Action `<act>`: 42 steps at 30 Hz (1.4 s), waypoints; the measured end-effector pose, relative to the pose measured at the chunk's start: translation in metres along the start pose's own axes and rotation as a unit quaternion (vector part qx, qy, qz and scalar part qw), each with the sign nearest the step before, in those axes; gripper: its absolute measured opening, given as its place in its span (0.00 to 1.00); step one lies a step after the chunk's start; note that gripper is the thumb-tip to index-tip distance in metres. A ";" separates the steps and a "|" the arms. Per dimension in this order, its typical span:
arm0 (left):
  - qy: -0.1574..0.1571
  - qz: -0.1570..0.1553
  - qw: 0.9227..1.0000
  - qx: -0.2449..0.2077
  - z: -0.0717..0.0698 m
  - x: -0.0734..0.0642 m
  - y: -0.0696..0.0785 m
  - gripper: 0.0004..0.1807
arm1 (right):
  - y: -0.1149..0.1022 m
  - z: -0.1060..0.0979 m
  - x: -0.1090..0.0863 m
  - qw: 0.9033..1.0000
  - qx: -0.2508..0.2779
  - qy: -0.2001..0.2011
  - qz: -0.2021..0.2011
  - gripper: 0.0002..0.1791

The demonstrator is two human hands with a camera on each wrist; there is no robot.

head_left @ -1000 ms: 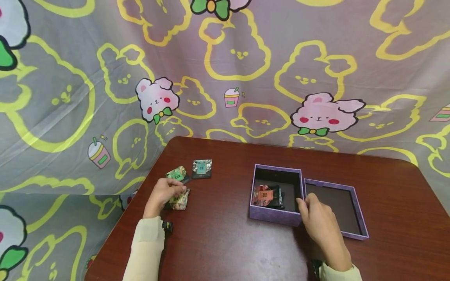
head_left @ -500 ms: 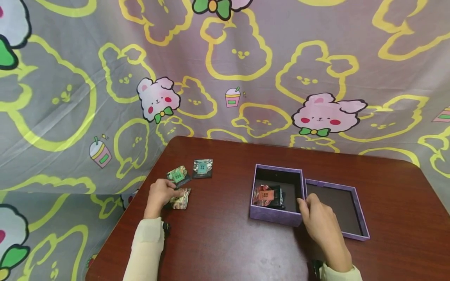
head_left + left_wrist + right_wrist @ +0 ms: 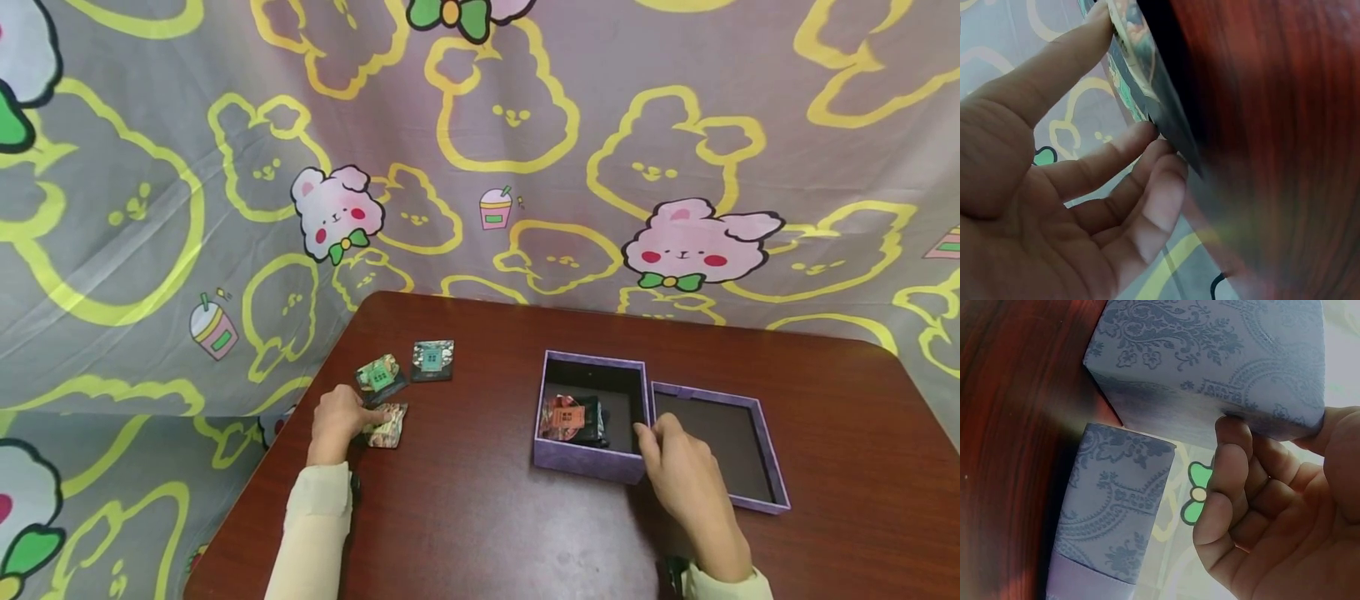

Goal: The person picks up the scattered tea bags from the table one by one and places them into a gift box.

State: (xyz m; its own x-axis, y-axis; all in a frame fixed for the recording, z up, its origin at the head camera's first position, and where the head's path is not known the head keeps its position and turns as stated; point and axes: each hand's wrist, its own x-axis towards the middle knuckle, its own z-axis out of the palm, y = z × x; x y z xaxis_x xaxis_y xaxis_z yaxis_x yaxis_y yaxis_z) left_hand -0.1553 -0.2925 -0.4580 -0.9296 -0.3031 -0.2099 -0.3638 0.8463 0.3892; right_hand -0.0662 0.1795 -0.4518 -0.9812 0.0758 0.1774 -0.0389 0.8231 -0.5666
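At the table's left, my left hand (image 3: 336,423) pinches the left side of a small printed yellowish sachet (image 3: 388,428), which lies on the table. In the left wrist view the thumb is on the face of the sachet (image 3: 1138,47) and the fingertips meet its edge. My right hand (image 3: 690,475) grips the near right corner of an uncovered purple box (image 3: 585,460), thumb at the rim. The right wrist view shows its fingers against the outside of the patterned box (image 3: 1210,350). Inside the box lie an orange-labelled sachet (image 3: 566,419) and other dark packaging, partly hidden.
Two more sachets, a green-labelled one (image 3: 380,377) and a teal-labelled one (image 3: 432,360), lie beyond my left hand. The purple lid (image 3: 712,442) lies inside up, right of the box. A patterned curtain (image 3: 510,150) hangs behind the brown table (image 3: 480,500).
My left hand has come down slightly onto the yellowish sachet, its thumb now resting on it. The right hand and the box have stayed in place.
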 end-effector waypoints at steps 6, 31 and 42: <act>0.004 0.005 1.000 -0.002 -0.001 0.002 -0.004 0.31 | 0.001 0.001 0.000 1.000 0.002 0.002 0.001 0.16; -0.052 0.007 0.964 -0.262 -0.002 0.004 -0.024 0.12 | 0.001 0.002 0.001 1.000 0.002 0.005 0.002 0.16; -0.053 0.035 0.934 -0.352 -0.019 0.004 -0.011 0.17 | 0.001 0.001 0.001 1.000 0.002 -0.003 0.007 0.16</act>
State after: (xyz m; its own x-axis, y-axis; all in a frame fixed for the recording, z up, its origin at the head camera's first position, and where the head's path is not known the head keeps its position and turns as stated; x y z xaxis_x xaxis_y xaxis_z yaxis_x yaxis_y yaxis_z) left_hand -0.1561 -0.3112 -0.4465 -0.9547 -0.1821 -0.2352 -0.2868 0.3536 0.8904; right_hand -0.0670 0.1796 -0.4528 -0.9828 0.0846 0.1643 -0.0250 0.8201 -0.5716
